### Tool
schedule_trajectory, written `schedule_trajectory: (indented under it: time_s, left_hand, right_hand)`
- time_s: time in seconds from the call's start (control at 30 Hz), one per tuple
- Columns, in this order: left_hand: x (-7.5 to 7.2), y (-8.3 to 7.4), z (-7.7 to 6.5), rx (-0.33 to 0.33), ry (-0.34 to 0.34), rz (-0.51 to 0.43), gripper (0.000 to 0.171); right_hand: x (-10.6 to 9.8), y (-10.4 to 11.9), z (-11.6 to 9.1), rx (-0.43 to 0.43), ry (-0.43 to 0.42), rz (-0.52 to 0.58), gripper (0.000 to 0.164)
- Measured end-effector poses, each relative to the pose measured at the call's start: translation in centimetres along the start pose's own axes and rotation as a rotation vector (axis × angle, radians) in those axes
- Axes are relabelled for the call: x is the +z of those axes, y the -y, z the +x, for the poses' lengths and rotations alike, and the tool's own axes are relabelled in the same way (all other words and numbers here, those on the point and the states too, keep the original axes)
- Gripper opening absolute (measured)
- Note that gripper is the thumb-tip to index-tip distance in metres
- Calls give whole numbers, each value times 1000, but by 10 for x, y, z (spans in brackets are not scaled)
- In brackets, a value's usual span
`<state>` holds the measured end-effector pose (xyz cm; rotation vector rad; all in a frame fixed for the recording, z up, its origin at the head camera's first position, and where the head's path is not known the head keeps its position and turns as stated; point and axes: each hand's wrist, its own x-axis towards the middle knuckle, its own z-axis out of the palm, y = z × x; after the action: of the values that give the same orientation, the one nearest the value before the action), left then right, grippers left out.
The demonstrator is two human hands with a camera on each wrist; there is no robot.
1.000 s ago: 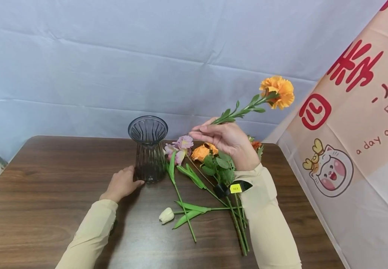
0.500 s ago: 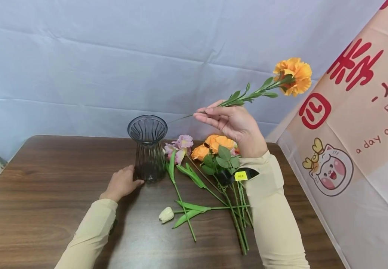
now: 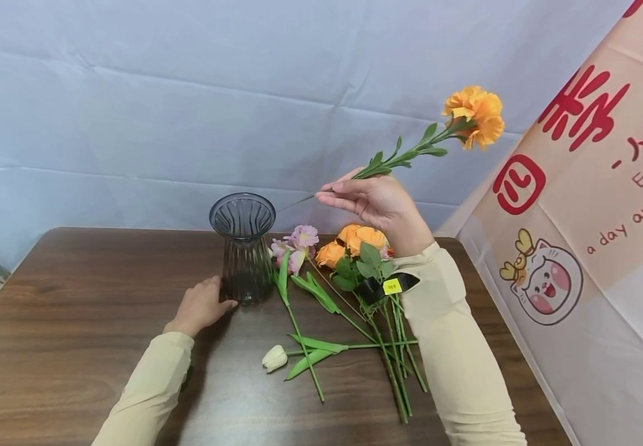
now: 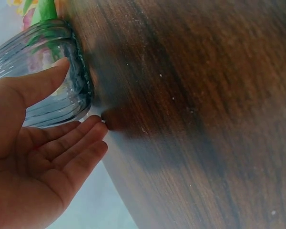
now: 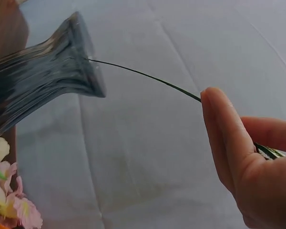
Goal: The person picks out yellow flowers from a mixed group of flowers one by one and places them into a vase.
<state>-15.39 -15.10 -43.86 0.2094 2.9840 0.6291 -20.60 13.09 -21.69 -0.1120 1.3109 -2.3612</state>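
My left hand (image 3: 200,306) lies at the foot of the smoky grey, ribbed glass vase with a flared mouth (image 3: 247,272), thumb and relaxed fingers spread to either side; I cannot tell how firmly they touch it. The vase stands upright on the dark brown wood-grain table (image 3: 104,297), its fluted inner wall showing through the open top. My right hand (image 3: 385,201), raised over the table's far edge, pinches the leafy green stem of an orange ruffled flower (image 3: 474,116) between thumb and fingertips. The bloom tilts up and away, and the thin lower stem (image 5: 171,86) points at the vase's rim; whether its tip is inside I cannot tell.

Right of the vase lie pink-purple flowers (image 3: 303,237), orange roses (image 3: 368,237) and a white tulip (image 3: 274,358), their green stems crossing. Bare wood runs from my left hand to the left edge; pale cloth (image 3: 160,124) hangs behind.
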Motion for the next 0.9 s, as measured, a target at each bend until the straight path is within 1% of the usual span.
schedule_trajectory:
  time_s: [0.07, 0.13, 0.2, 0.4, 0.5, 0.67, 0.8, 0.9]
  left_hand:
    - [0, 0, 0, 1, 0, 0, 56]
    - [0, 0, 0, 2, -2, -2, 56]
    - [1, 0, 0, 3, -7, -2, 55]
    - [2, 1, 0, 8, -22, 1, 54]
    - [2, 1, 0, 7, -24, -1, 54]
    - [2, 1, 1, -2, -23, -7, 54]
    - [2, 1, 0, -9, -16, -12, 55]
    - [2, 1, 0, -6, -15, -9, 55]
  right_hand:
    - [2, -4, 2, -24, 9, -74, 31]
    - [5, -8, 4, -44, -4, -150, 30]
    - [7, -13, 5, -46, -20, -212, 27]
    - [13, -27, 8, -62, -56, -406, 11]
    - [15, -34, 10, -76, -67, -496, 6]
    - [17, -45, 16, -78, -55, -570, 3]
    - [17, -55, 21, -48, -44, -594, 12]
    - [18, -61, 24, -26, -41, -601, 16]
